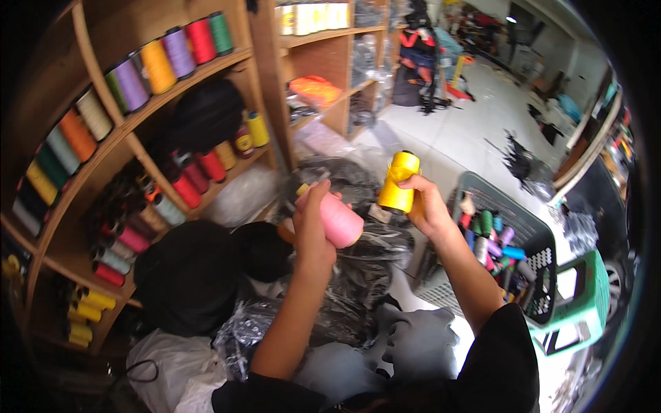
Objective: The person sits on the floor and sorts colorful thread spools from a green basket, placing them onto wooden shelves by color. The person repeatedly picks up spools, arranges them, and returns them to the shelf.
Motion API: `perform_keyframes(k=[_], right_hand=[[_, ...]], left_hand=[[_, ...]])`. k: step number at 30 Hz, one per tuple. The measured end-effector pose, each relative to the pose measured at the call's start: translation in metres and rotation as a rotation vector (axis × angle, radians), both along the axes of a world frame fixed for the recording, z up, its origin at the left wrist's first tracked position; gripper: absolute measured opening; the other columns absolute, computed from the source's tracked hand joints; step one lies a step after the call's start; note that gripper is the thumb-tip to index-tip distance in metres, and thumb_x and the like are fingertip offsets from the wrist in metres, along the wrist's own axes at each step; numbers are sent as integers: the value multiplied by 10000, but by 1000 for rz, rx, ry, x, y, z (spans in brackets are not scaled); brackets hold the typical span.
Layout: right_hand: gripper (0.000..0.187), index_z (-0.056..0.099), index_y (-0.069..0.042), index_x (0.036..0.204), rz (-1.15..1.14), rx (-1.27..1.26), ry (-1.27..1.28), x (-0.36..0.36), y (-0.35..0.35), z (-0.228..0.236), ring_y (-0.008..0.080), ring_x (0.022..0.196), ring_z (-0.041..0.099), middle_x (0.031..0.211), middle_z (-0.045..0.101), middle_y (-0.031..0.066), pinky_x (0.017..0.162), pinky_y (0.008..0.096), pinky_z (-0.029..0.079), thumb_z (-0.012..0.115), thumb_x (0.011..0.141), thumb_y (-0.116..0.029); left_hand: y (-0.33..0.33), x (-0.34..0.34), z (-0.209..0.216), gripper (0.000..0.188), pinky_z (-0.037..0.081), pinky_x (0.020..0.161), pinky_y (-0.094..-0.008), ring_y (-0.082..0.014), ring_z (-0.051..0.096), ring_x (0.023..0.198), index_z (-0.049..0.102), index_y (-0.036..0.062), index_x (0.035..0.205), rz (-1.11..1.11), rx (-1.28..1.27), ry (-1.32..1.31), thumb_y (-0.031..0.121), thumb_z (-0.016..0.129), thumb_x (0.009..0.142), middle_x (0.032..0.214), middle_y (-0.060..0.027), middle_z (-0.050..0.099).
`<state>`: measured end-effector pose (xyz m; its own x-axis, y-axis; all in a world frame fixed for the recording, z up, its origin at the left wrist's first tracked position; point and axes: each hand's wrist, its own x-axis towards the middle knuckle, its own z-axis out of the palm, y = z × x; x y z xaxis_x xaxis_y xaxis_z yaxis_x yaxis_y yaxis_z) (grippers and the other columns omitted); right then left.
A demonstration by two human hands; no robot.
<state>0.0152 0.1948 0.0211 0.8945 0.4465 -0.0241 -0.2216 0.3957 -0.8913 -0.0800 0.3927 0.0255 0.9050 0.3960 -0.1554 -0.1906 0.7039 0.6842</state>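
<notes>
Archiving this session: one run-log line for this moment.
left hand: pink conical thread spool, held; right hand: shiny yellow thread spool, held; grey plastic basket: coloured spools

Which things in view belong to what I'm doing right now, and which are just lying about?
In the job:
pink thread spool, in your left hand
yellow thread spool, in your right hand
probably the crate and wooden shelves, which hold similar spools

Apparently just lying about:
white plastic bag
orange packet
green plastic frame beside the crate
</notes>
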Motion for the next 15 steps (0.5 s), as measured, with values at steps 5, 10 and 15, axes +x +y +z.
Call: perform_keyframes(k=[5,10,15], right_hand=[[507,512,5,1267,214,69,104,50,80,3,384,1024,679,1129,643,195,895,527,570,606,798,-163],[497,508,17,1299,305,222,-59,97,177,91,347,1052,667,1124,653,170,970,503,539,592,849,-176],[349,567,-28,1192,386,308,-182,103,218,204,236,1015,644,1085,637,89,929,394,515,650,885,-173]], left_hand=[[108,-16,24,394,579,858,-408,-216,667,960,575,67,1209,100,179,-70,236,772,913,1037,-74,640],[153,-19,161,461,545,907,-337,-182,662,1000,557,-1,1275,400,712,-197,165,782,908,1124,-80,649],[192,14,324,588,553,901,-356,-209,662,973,564,-21,1262,975,1574,-392,252,873,843,1118,-117,657]])
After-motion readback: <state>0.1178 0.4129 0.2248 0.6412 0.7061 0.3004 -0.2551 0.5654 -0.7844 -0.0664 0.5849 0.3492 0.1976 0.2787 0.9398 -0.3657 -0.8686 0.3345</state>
